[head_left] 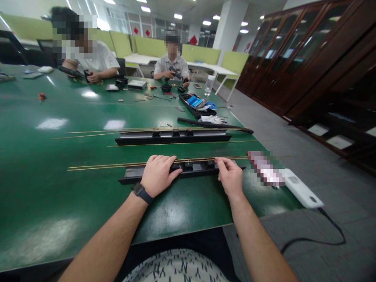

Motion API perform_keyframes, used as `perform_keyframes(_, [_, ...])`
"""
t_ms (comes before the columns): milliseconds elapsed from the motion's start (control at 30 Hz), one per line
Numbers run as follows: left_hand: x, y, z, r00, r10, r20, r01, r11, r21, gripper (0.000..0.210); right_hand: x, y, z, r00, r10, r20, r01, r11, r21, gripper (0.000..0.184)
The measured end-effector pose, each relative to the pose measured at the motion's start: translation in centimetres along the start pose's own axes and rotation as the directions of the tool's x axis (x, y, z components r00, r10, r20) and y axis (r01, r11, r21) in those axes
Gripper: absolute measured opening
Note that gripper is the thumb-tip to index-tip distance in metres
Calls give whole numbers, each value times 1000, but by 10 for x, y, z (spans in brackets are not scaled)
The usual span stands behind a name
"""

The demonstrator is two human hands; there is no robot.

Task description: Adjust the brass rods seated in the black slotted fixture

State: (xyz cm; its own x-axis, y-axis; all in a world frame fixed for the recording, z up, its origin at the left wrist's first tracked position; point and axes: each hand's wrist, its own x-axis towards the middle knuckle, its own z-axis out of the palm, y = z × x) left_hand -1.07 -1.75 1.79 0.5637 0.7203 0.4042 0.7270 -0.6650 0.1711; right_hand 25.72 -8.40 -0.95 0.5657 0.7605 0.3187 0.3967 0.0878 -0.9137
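A long black rail [196, 172] with dark blocks inside lies crosswise on the table in front of me. Thin gold-coloured rods [100, 167] run along its top and stick out well past its left end. My left hand [158, 174] is laid across the rail's left half, gripping it with the fingers over the far side and the thumb on the near side. At the right part of the rail, my right hand [230, 175] pinches a rod between thumb and fingertips. The fingers partly hide the rods where they touch them.
Behind lies a second black rail [173, 140] with more gold rods. Farther back are a black tube [237, 128], white gloves [213, 119] and a tray [183, 100] of blue packs. A white device [302, 188] with a cable sits at the right edge. Two people work across the table [88, 219].
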Motion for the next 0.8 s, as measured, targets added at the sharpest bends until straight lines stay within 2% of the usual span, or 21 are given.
perform_keyframes(133, [0,0,0,1000,2,6,-2,1000,5,43,0,-1,0,1000,7,1,-7,999,38,42])
perform_keyframes(333, [0,-1,-1,1000,8,9,-8,1000,3,43,2,0,0,997,54,-56,-51,997,55,42])
perform_keyframes(667, [0,1,-1,1000,-4,10,4,1000,-10,43,0,-2,0,1000,-21,-2,21,1000,2,42])
perform_keyframes(800, [0,0,-1,1000,-4,5,4,1000,-22,43,1,1,0,1000,6,-20,-6,999,39,43])
